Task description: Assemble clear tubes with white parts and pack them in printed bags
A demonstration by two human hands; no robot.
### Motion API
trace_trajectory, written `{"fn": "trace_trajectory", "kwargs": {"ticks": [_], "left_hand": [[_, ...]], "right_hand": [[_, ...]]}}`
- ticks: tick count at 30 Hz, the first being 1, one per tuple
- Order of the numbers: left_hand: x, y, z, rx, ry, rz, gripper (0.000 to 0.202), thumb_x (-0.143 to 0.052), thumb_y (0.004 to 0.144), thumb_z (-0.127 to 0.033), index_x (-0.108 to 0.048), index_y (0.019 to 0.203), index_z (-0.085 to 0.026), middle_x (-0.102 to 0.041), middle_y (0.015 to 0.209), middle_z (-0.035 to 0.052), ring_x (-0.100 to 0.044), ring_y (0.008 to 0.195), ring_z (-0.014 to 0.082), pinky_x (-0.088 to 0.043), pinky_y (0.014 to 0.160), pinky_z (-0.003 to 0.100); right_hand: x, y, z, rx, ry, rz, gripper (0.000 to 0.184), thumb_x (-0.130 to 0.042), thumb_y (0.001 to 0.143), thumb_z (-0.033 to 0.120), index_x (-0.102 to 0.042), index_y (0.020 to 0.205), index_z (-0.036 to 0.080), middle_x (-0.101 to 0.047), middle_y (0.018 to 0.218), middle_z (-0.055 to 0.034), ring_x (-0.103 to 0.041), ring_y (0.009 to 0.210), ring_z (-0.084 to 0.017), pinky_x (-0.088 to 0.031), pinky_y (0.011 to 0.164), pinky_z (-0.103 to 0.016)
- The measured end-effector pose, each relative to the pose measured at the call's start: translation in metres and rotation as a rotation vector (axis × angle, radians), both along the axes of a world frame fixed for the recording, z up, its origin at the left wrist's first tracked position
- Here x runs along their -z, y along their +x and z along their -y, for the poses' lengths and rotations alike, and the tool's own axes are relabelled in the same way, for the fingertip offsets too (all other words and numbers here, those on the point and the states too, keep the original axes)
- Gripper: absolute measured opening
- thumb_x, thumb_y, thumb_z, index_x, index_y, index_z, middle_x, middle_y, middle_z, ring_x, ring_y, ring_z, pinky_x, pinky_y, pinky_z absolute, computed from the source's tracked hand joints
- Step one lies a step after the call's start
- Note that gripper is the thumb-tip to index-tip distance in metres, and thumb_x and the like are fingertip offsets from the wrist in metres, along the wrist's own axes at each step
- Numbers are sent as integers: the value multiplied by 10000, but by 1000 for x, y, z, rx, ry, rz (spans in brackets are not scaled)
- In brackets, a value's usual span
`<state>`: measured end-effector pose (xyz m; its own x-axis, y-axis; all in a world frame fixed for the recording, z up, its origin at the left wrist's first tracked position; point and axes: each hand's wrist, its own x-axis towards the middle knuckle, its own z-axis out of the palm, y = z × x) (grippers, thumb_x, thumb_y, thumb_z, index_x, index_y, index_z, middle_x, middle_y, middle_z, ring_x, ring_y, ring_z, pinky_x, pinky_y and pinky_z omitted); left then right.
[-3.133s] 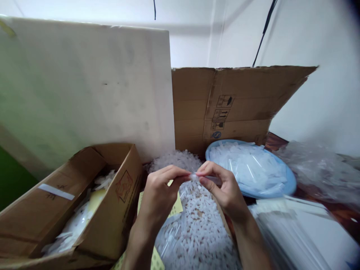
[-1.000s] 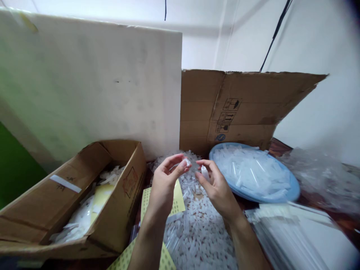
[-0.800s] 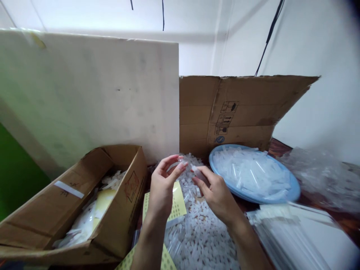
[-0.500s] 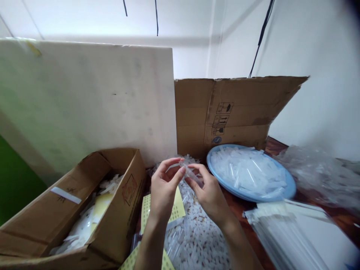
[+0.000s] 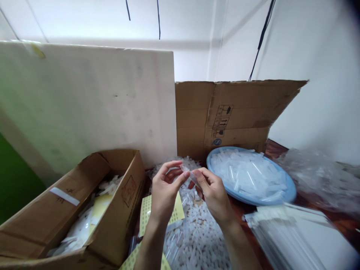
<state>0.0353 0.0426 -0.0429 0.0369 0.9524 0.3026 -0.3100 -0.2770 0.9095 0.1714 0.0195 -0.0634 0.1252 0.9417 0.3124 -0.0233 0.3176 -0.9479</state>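
Between my two hands is a small clear plastic tube [image 5: 194, 177], held tilted in the air above the table. My left hand [image 5: 165, 187] pinches its upper left end between thumb and fingers. Closed around its lower right part is my right hand [image 5: 212, 191], whose fingers cover much of it. Below the hands spreads a heap of small white translucent plastic pieces [image 5: 206, 232]. A yellow sheet of round stickers [image 5: 177, 210] lies under my left wrist, and another yellow sticker sheet [image 5: 132, 260] is at the bottom edge.
On the left stands an open cardboard box [image 5: 135, 187] with plastic pieces and yellow paper inside. A blue basin [image 5: 291, 187] full of clear tubes sits at right. Stacked plastic bags [image 5: 284, 232] lie in front of it, crumpled clear plastic [image 5: 317, 176] beyond. Cardboard [image 5: 194, 116] stands behind.
My right hand has shifted its grip up along the tube, its thumb now lying over it, and the hands are closer together. The left hand keeps its pinch.
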Motion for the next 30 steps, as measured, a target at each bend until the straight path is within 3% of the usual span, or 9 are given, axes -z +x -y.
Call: {"fn": "trace_trajectory", "kwargs": {"ticks": [4, 7, 11, 15, 18, 21, 23, 26, 30], "left_hand": [[0, 0, 0, -13, 2, 25, 341, -878, 768, -256, -710, 1056, -188, -743, 852, 21, -695, 827, 141, -559, 769, 229], [-1, -2, -1, -29, 8, 37, 337, -874, 771, -242, -712, 1061, -191, -756, 885, 29, -695, 847, 135, -551, 777, 217], [-2, -8, -2, 7, 15, 53, 342, -883, 759, -241, -719, 1056, -194, -748, 879, 23, -692, 844, 131, -551, 772, 213], [-2, -14, -4, 9, 6, 53, 335, -897, 738, -234, -734, 1027, -191, -729, 845, 10, -679, 811, 117, -545, 760, 201], [-2, -17, -6, -18, 10, 61, 342, -900, 732, -240, -736, 1028, -190, -732, 865, 18, -681, 812, 125, -548, 756, 212], [-1, -17, -6, -40, 23, 76, 355, -894, 736, -238, -733, 1050, -197, -730, 900, 24, -680, 828, 129, -549, 764, 219], [-1, -17, -6, -42, 24, 89, 392, -895, 729, -227, -732, 1085, -206, -720, 920, 22, -675, 851, 127, -545, 778, 216], [-1, -16, -5, -14, 15, 122, 431, -901, 714, -208, -730, 1110, -207, -711, 952, 26, -669, 891, 132, -544, 813, 223], [-2, -16, -6, 28, -9, 154, 406, -903, 709, -197, -738, 1080, -194, -712, 957, 35, -662, 888, 132, -540, 803, 219]], "right_hand": [[4, 1, -3, 42, 29, 0, 368, -715, 921, 526, -648, 1117, 222, -680, 955, -31, -564, 718, -154, -460, 643, -266], [4, 1, -2, 66, 97, 42, 319, -781, 887, 439, -650, 1084, 225, -676, 1035, -40, -622, 923, -195, -499, 813, -299], [3, -1, 0, -62, 59, -26, 297, -686, 961, 464, -666, 1099, 202, -682, 874, -27, -579, 721, -151, -469, 653, -268], [2, -3, 1, -184, -20, -91, 378, -622, 990, 519, -639, 1153, 178, -658, 759, -6, -422, 503, -96, -321, 469, -240], [2, -4, 0, -184, -24, -95, 376, -678, 956, 516, -626, 1139, 191, -688, 862, -27, -503, 552, -105, -371, 494, -239], [3, -5, -1, -86, 35, -33, 342, -804, 873, 438, -640, 1067, 208, -692, 978, -33, -631, 786, -152, -483, 669, -253], [4, -5, -1, -46, 57, -3, 295, -805, 876, 416, -660, 1014, 200, -690, 938, -28, -640, 834, -164, -493, 729, -261], [5, -5, -1, -122, 34, -24, 289, -706, 950, 461, -673, 1000, 179, -683, 837, -21, -566, 645, -125, -444, 593, -247], [4, -6, 1, -277, -16, -84, 390, -549, 1023, 531, -650, 927, 167, -598, 667, 18, -415, 470, -88, -295, 445, -234]]}}
